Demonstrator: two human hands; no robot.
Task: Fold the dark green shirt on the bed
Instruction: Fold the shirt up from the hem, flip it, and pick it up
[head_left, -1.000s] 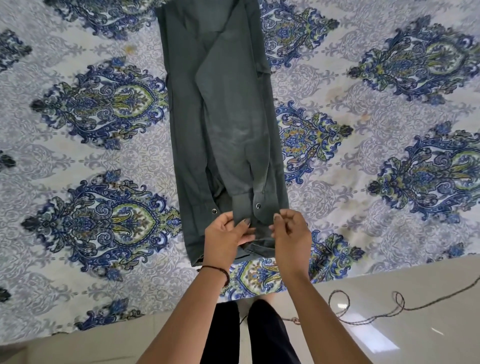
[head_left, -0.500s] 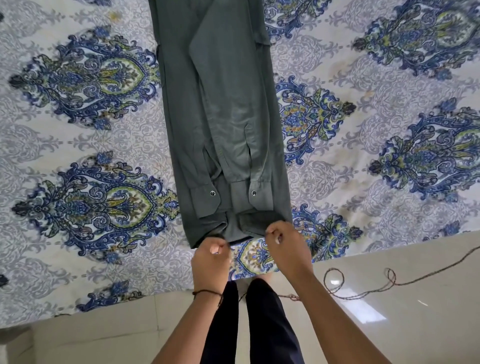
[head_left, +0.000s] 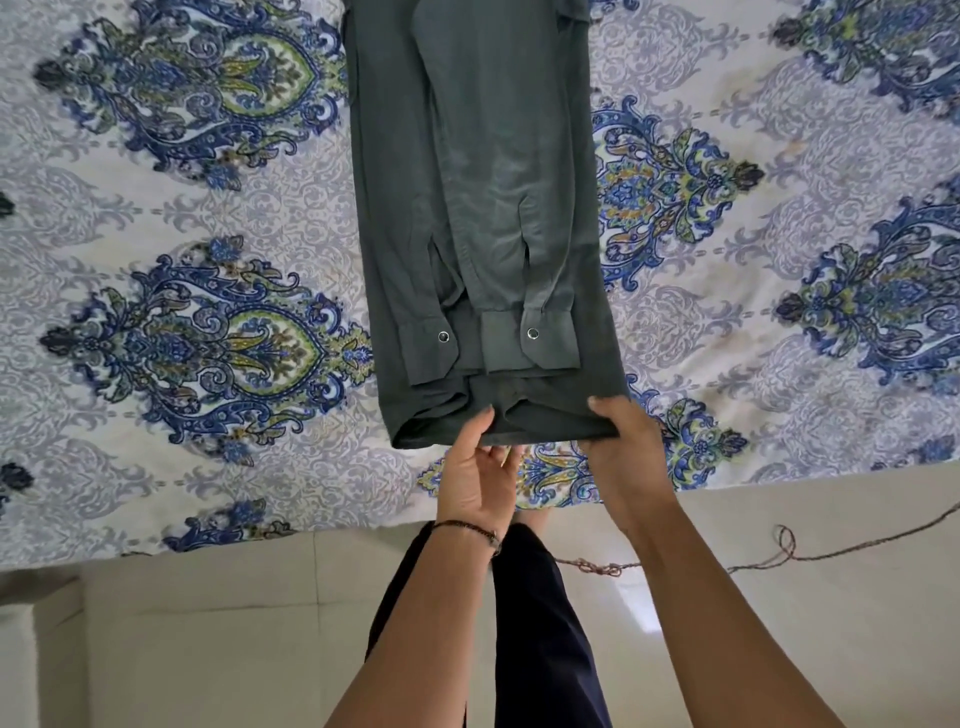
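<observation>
Both hands have dropped from the sleeve cuffs to the near hem of the dark green shirt (head_left: 483, 208), which means the narrowing folds are likely done and the lengthwise fold is next. On the left lies the bed (head_left: 182, 312), covered in a pale sheet printed with blue and green ornamental medallions; its near edge meets a glossy tiled floor (head_left: 208, 649).

At centre the shirt lies on the bed as a long, narrow strip running away from the person, both sleeves laid down its length, their cuffs side by side near the hem, each with a round metal snap. Its cloth looks thin, soft and matte, with faint creases.

A beaded band circles the wrist of the left hand (head_left: 478, 483), whose fingers are loosely spread, tips touching the hem's middle without clearly pinching it. To the right, the right hand (head_left: 623, 447) has its fingers closed on the hem's right corner, thumb on top. Further right, a thin cord (head_left: 779, 551) trails over the floor.
</observation>
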